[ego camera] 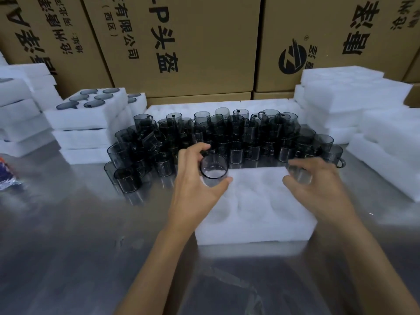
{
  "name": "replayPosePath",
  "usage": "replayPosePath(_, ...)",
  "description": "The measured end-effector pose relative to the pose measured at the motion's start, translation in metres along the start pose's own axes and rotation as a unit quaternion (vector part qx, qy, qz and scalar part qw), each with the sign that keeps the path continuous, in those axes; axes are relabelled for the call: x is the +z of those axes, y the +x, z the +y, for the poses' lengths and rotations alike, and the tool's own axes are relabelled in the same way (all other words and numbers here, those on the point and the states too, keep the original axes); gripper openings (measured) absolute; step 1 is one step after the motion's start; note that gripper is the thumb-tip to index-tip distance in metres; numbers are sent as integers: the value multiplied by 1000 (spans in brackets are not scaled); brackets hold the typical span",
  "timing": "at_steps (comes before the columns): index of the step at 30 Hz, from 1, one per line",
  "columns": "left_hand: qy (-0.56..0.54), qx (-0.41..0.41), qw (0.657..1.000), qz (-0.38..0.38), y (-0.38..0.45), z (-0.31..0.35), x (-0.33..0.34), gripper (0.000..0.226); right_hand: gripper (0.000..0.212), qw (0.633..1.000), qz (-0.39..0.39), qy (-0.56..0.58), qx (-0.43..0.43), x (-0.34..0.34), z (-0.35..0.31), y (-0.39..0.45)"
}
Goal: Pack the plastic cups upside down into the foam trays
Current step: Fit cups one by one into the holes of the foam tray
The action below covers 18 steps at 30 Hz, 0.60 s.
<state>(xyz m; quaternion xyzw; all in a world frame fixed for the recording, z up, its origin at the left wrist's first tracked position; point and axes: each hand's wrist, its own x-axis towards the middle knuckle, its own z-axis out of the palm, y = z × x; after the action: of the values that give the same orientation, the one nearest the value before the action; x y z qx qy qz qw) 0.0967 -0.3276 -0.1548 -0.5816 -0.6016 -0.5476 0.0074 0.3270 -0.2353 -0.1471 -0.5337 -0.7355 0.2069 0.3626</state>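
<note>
A white foam tray (256, 214) with round pockets lies on the steel table in front of me. Over its far left corner my left hand (195, 185) grips a smoky clear plastic cup (214, 170), whose round rim faces me. Over the tray's far right corner my right hand (318, 185) holds a second cup (298, 175), blurred and partly hidden by the fingers. Behind the tray stands a dense pile of the same dark cups (218, 137).
Filled foam trays (91, 114) are stacked at the left with cup bottoms showing. Empty foam trays (354, 98) are stacked at the right. Cardboard boxes (193, 42) wall off the back. A coloured plastic bag (6, 176) lies at the left edge.
</note>
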Motion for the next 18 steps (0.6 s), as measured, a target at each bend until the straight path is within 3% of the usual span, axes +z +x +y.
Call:
replayPosePath(2, -7, 14, 1000, -19, -2, 8, 5, 73, 38, 996, 18, 45, -74, 1, -17, -6)
replayPosePath(6, -13, 50, 998, -44, -6, 17, 12, 67, 44, 949, -149, 252, -115, 17, -50, -26)
replayPosePath(18, -31, 34, 994, -103, -4, 16, 11, 75, 51, 947, -178, 256, -79, 31, -50, -29)
